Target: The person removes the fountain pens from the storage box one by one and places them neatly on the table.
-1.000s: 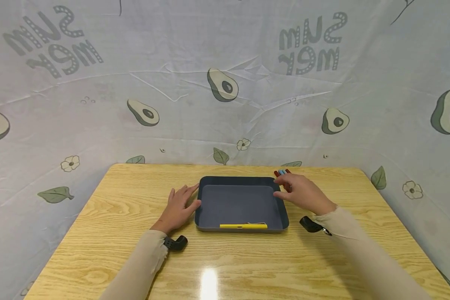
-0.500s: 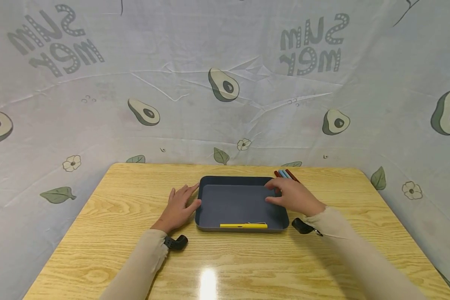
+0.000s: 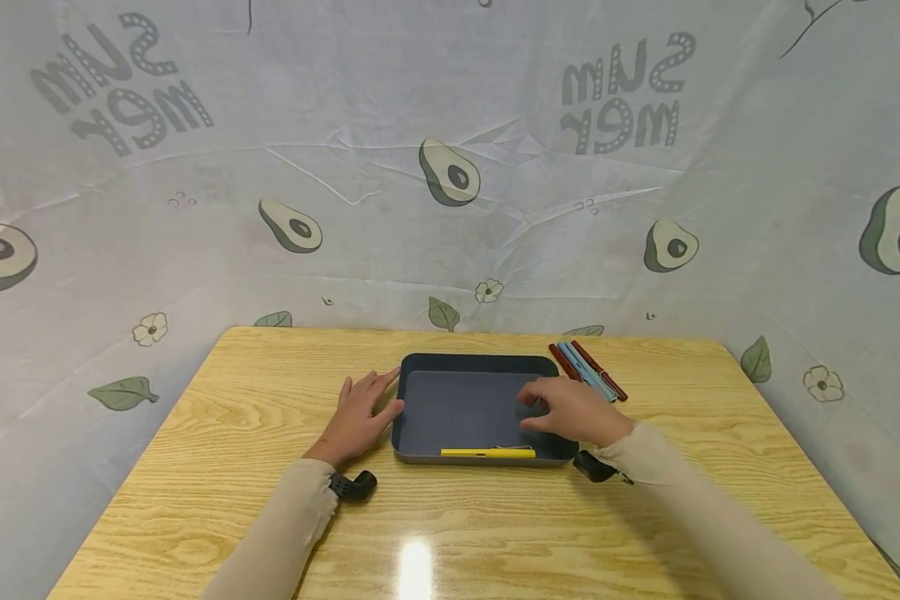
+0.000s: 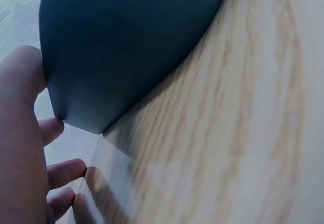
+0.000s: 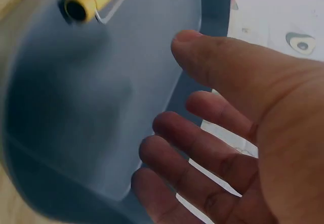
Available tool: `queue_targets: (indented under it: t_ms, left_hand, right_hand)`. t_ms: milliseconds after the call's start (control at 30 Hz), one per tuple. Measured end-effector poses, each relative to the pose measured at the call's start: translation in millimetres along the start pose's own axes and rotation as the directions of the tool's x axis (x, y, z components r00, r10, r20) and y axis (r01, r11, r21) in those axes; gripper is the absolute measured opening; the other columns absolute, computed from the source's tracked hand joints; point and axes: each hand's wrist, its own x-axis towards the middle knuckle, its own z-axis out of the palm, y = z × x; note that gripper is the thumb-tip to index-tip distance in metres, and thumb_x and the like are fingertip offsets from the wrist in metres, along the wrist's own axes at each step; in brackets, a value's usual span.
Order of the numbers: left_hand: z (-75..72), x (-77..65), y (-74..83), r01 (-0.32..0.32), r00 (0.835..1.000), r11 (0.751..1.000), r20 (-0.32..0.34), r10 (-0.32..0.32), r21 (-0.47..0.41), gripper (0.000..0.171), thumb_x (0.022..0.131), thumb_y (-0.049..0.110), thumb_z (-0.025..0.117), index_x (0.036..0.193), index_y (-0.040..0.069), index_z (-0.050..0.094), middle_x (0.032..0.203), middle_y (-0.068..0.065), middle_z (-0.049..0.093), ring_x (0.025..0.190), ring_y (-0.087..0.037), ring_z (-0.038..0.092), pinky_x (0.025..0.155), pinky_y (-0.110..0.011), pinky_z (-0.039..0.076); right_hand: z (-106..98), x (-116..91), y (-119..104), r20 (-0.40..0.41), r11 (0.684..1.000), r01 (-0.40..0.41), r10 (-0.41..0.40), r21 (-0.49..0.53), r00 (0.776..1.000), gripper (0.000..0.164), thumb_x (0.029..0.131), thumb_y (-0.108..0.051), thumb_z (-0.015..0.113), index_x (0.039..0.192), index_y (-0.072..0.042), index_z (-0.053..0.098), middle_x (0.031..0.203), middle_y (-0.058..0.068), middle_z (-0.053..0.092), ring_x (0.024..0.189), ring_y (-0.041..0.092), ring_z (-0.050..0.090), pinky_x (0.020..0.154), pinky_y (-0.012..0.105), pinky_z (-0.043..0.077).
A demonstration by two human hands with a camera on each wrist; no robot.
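Note:
A dark grey-blue rectangular tray (image 3: 457, 412) lies on the wooden table. Along its near inner side lies a yellow pen (image 3: 487, 452) with a wire clip, its capped end (image 5: 83, 6) close in the right wrist view. My left hand (image 3: 356, 421) is spread at the tray's left edge; in the left wrist view its thumb and a fingertip touch the tray's outer wall (image 4: 116, 52). Above the right part of the tray hovers my right hand (image 3: 570, 410), fingers loosely bent and apart from the thumb, nothing between them.
Behind my right hand, beyond the tray's right back corner, several pens lie side by side, dark red (image 3: 600, 371) and light blue (image 3: 587, 367). A printed cloth (image 3: 375, 250) hangs behind the wooden table (image 3: 270, 375).
My right hand has moved left and slightly toward me, from the tray's right edge to over its inside, uncovering more of the red and blue pens. The left hand has stayed put.

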Motion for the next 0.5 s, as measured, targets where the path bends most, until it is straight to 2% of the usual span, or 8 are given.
queue_targets:
  t_ms: [333,500]
  left_hand:
    - [-1.5,-0.5,2.6,0.001,1.0,1.0,0.0,-0.001,-0.002,0.065,0.107,0.048,0.053,0.163,0.021,0.037,0.162,-0.015,0.041,0.155,-0.039,0.026,0.125,-0.062,-0.004]
    - [-0.5,-0.7,1.9,-0.003,1.0,1.0,-0.005,0.003,-0.005,0.065,0.106,0.047,0.054,0.163,0.021,0.037,0.162,-0.015,0.041,0.155,-0.04,0.026,0.125,-0.062,-0.004]
  right_hand:
    - [14,-5,-3,0.123,0.992,-0.003,-0.012,0.123,0.992,0.02,0.092,-0.027,0.081,0.109,-0.018,0.079,0.103,-0.007,0.074,0.086,0.004,0.065,0.077,0.031,0.057]
    - [16,-7,-1,0.16,0.986,0.002,-0.03,0.17,0.987,0.018,0.091,-0.025,0.081,0.107,-0.017,0.08,0.103,-0.006,0.073,0.084,0.001,0.067,0.075,0.027,0.058]
